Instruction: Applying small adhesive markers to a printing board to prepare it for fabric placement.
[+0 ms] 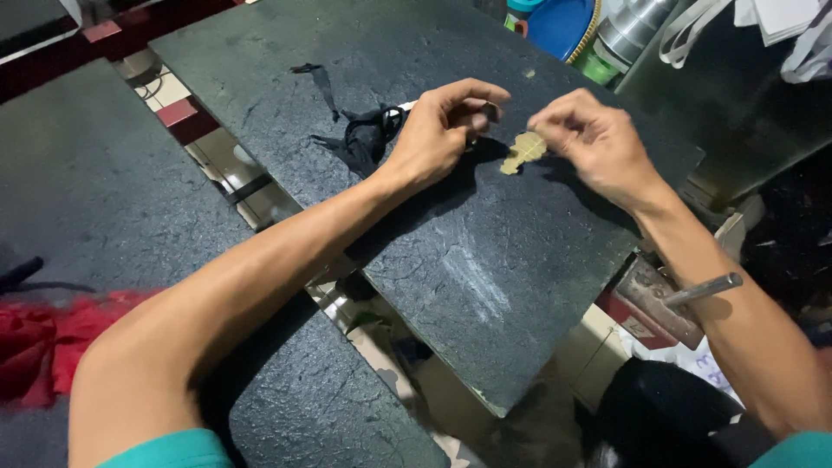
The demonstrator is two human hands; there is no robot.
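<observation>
My right hand (589, 139) pinches a small tan, leaf-like flat piece (523, 152) by its upper end, just above a black slab (485, 260). My left hand (446, 121) hovers right beside it, its fingers curled and its fingertips pinched on something small and dark that I cannot make out. Behind my left hand a bundle of black cloth scraps (364, 139) lies on the slab, touching the wrist side.
A second dark slab (104, 199) lies to the left across a gap with red-and-cream framing. Red cloth (43, 338) sits at the left edge. A metal rod (702, 290) pokes out at the right. Blue and green containers (563, 26) stand at the back.
</observation>
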